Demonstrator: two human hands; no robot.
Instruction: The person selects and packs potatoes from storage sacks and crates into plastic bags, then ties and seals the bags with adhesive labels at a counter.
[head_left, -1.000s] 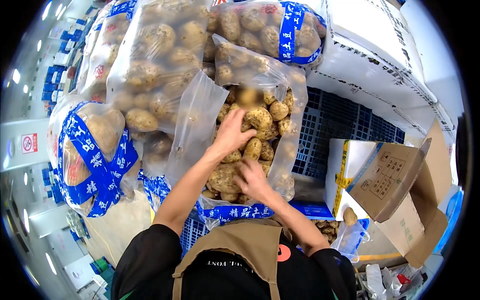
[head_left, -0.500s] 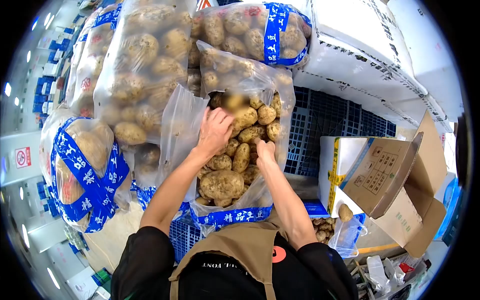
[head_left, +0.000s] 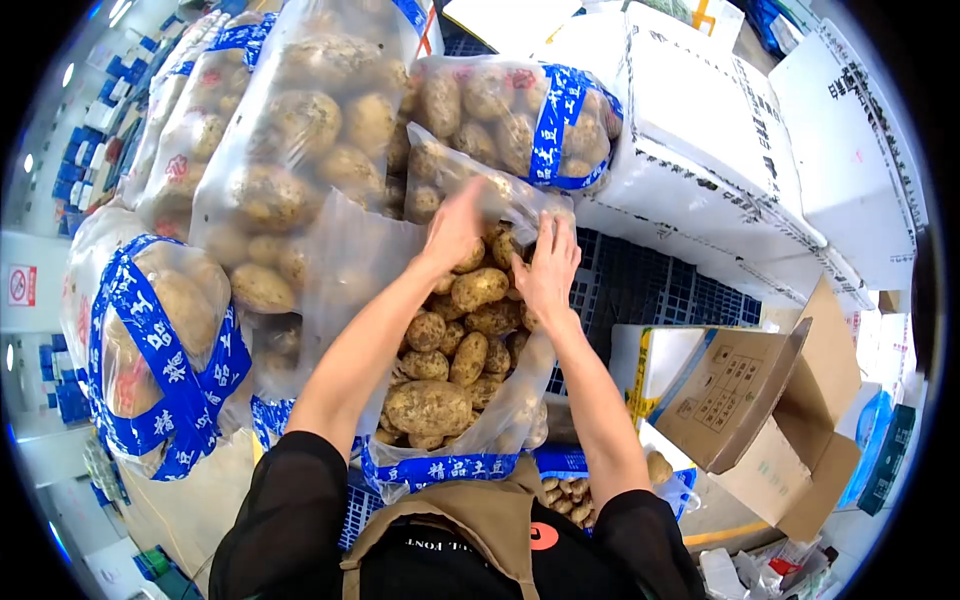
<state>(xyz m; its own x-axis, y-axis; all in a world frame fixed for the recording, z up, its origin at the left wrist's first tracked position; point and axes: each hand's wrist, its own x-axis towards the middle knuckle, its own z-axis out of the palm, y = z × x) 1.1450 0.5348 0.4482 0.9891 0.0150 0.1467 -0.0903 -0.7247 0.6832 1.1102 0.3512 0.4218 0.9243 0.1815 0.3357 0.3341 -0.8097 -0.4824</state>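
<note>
In front of me an open clear plastic bag (head_left: 535, 365) with a blue printed band is full of soil-marked potatoes (head_left: 480, 289). One especially large potato (head_left: 428, 407) lies near its front. My left hand (head_left: 455, 232) is at the far end of the opening, by the folded-back plastic; motion smears its fingers, and any grip is unclear. Along the bag's right side, my right hand (head_left: 549, 268) lies with fingers stretched forward onto the plastic and the thumb apart, over the potatoes.
Full potato bags (head_left: 300, 130) are stacked at left, and another bag (head_left: 500, 105) lies behind. White foam boxes (head_left: 700, 130) stand at back right. An open cardboard box (head_left: 740, 390) is at right, near small potatoes (head_left: 568, 497) low down. Blue pallet (head_left: 660, 280) shows between.
Both hands have moved from among the potatoes to the bag's far end. My right hand has opened out onto the plastic. The far plastic is folded lower, and the view has shifted.
</note>
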